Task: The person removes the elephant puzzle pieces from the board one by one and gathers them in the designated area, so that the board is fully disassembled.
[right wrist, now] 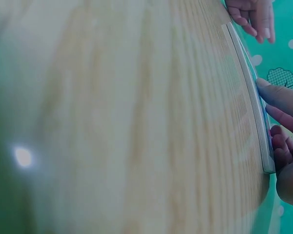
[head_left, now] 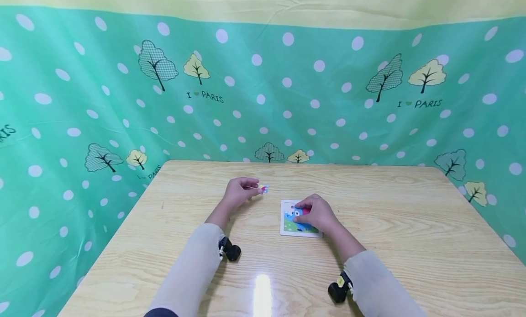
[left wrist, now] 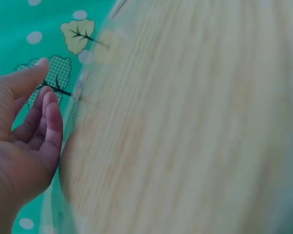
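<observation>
A small picture puzzle [head_left: 302, 228] in a white frame [head_left: 282, 223] lies on the table, showing a blue cartoon animal above a green ground. My right hand [head_left: 320, 214] rests over it, thumb and index finger touching the picture on either side of the animal's eye; I cannot tell whether they pinch a piece. Farther left and back lies a loose puzzle piece [head_left: 264, 188], coloured pink and blue. Right beside it is my left hand [head_left: 240, 191], thumb tip at its edge. In the left wrist view, the thumb and fingers of this hand [left wrist: 27, 122] stand apart with nothing between them.
The wooden table [head_left: 411, 216] reaches back to a green dotted curtain [head_left: 246, 102] printed with trees. Black wrist cameras are strapped to both sleeves; the right one [head_left: 339, 289] sits low over the tabletop.
</observation>
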A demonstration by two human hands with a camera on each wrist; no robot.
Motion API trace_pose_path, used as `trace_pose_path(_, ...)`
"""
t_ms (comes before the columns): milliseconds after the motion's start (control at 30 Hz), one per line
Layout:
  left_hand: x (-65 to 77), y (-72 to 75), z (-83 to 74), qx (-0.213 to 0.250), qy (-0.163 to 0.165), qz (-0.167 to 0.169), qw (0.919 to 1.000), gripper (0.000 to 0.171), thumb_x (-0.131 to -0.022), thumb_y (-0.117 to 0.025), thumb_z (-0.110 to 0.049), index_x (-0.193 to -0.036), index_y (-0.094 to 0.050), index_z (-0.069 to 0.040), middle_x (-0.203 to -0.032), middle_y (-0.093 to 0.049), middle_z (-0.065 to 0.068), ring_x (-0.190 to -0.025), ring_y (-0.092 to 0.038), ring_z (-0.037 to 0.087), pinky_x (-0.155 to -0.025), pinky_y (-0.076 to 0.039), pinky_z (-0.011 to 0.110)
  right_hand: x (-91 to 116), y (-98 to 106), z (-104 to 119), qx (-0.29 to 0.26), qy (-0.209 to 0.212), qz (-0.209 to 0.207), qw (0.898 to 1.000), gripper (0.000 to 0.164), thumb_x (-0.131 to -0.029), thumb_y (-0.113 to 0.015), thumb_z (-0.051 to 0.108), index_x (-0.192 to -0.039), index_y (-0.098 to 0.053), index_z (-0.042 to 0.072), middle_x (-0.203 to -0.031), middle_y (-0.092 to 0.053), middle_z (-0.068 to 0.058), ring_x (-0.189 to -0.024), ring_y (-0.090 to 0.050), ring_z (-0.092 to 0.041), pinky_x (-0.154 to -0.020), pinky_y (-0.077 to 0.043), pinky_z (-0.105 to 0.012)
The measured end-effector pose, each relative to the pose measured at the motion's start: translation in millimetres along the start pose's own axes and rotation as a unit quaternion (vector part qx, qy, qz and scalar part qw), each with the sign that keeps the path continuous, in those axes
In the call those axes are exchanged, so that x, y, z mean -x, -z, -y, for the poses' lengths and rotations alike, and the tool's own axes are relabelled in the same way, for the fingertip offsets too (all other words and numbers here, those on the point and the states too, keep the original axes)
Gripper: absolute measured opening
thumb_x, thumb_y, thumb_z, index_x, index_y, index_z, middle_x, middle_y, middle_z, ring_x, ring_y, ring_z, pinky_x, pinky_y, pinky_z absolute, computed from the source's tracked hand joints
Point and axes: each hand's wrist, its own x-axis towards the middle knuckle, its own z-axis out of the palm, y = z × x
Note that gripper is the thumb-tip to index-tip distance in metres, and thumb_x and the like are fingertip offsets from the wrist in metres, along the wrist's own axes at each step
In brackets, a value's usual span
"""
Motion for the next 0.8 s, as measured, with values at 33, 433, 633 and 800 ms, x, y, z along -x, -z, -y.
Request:
trace_pose_path(33,1.5,0.6,-0.4,0.008,0.001,0.000,1.0000,0.034,-0.088,-0.082,-0.005,-0.121,-0.073,0.001,-0.110,-0.074,0.014,-0.082,-0.066,0.014,-0.065,-0.054,0.024,0.1,-0.2,-0.1,0.000,0.001,0.000,1.000,0.031,-0.083,-0.089,0.011,-0.112,-0.079,0.007,-0.116,-0.061,-0.009,-0.106,-0.057,-0.028,-0.100,-0.049,-0.045)
trace_pose_path(433,14.8,-1.0,-4.7,0.059,0.012,0.007,0.9982,0.031,-0.088,-0.081,-0.002,-0.117,-0.073,0.006,-0.099,-0.075,0.015,-0.074,-0.064,0.014,-0.061,-0.054,0.024,-0.2,-0.9,0.0,-0.002,-0.003,-0.003,1.000,0.031,-0.083,-0.089,0.011,-0.111,-0.079,0.008,-0.118,-0.060,-0.009,-0.107,-0.056,-0.029,-0.101,-0.048,-0.045)
trace_pose_path(633,20.4,-7.7,-8.1,0.053,-0.004,0.033,0.9981,0.027,-0.087,-0.081,-0.003,-0.111,-0.073,0.008,-0.095,-0.075,0.008,-0.071,-0.064,0.012,-0.059,-0.054,0.025,0.3,0.4,0.4,0.002,0.003,0.004,1.000,0.031,-0.083,-0.089,0.011,-0.112,-0.079,0.007,-0.117,-0.060,-0.009,-0.106,-0.057,-0.028,-0.101,-0.049,-0.045)
trace_pose_path(800,25.2,-13.1,-9.0,0.034,-0.014,0.063,0.9973,0.027,-0.089,-0.081,-0.006,-0.111,-0.073,0.007,-0.094,-0.072,0.008,-0.071,-0.064,0.014,-0.061,-0.056,0.027,0.2,0.8,-0.2,0.006,0.008,0.014,1.000,0.032,-0.083,-0.089,0.012,-0.113,-0.079,0.008,-0.117,-0.060,-0.010,-0.106,-0.056,-0.029,-0.100,-0.048,-0.045)
